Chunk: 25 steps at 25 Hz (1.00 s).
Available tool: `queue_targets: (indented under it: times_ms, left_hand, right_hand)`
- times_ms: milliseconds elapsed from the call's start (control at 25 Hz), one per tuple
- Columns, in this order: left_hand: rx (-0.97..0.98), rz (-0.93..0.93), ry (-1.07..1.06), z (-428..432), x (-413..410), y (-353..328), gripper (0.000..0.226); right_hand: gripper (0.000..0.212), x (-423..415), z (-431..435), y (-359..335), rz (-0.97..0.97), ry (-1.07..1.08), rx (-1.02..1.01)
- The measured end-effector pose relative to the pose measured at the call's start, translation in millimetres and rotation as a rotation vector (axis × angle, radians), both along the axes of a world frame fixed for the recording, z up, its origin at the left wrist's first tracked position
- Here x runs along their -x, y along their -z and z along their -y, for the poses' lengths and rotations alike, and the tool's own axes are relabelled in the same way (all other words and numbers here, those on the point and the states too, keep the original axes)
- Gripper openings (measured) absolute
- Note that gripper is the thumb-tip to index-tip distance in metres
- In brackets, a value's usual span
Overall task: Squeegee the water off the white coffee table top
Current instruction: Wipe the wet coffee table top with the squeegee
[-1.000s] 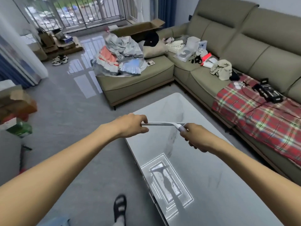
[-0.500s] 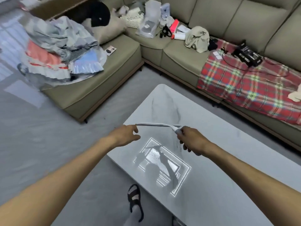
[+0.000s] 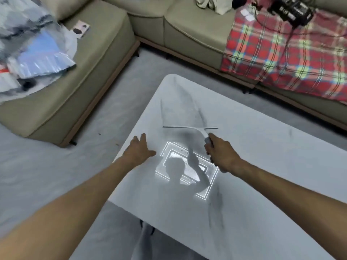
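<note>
The white marble-look coffee table (image 3: pixel 262 166) fills the lower right of the head view, glossy, with a bright ceiling-light reflection near its middle. My right hand (image 3: pixel 220 153) is shut on the handle of a white squeegee (image 3: pixel 189 127), whose long thin blade runs left to right over the table's far half. My left hand (image 3: pixel 139 150) is open, fingers spread, over the table's left edge, apart from the squeegee. I cannot tell whether the blade touches the top.
An olive L-shaped sofa (image 3: pixel 105 59) wraps the far side, with piled clothes and bags (image 3: pixel 32 51) at left. A red plaid blanket (image 3: pixel 285 47) and a black device (image 3: pixel 291 8) lie at right. Grey floor runs between sofa and table. My leg shows below the table's near edge.
My left hand let go of the squeegee blade's end and opened over the table's left edge. The view tilted down and closer; the right hand keeps the handle.
</note>
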<state>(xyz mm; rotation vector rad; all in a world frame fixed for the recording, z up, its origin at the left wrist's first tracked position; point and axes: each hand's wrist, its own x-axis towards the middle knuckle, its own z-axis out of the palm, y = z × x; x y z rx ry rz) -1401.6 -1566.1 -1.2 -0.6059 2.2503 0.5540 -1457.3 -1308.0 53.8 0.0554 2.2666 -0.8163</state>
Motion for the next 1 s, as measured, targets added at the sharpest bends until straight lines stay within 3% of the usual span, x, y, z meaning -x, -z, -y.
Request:
queue_targets:
  times_ms: [80, 200, 320, 440, 560, 840, 920, 1000]
  left_hand:
    - [0.052, 0.020, 0.042, 3.2, 15.5, 54.5, 0.103]
    - [0.083, -0.073, 0.090, 10.6, 47.1, 120.9, 0.105]
    - [0.067, -0.056, 0.097, 15.8, 70.1, 158.2, 0.101]
    - [0.052, 0.003, 0.151, 18.4, 76.7, 170.9, 0.097]
    - [0.021, 0.044, 0.150, 22.4, 85.0, 175.1, 0.097]
    - [0.003, 0.107, 0.163, 27.4, 94.8, 175.3, 0.096]
    - [0.009, 0.106, 0.181, 26.8, 94.3, 174.7, 0.097]
    - [0.018, 0.105, 0.190, 26.3, 92.7, 176.4, 0.099]
  right_hand:
    - [0.012, 10.4, 6.8, 34.9, -0.123, -0.127, -0.067]
    - [0.035, 65.5, 42.0, 81.3, -0.354, -0.215, -0.106]
    - [0.027, 142.9, 92.4, 114.0, -0.431, -0.213, -0.130]
    - [0.006, 199.5, 135.0, 133.6, -0.409, -0.175, -0.145]
    - [0.002, 224.6, 153.9, 148.4, -0.394, -0.182, -0.180]
    - [0.042, 163.9, 94.1, 144.0, -0.365, -0.416, -0.259]
    - [0.045, 134.3, 65.4, 126.5, -0.257, -0.439, -0.302]
    - [0.034, 125.9, 50.7, 108.6, -0.162, -0.464, -0.330]
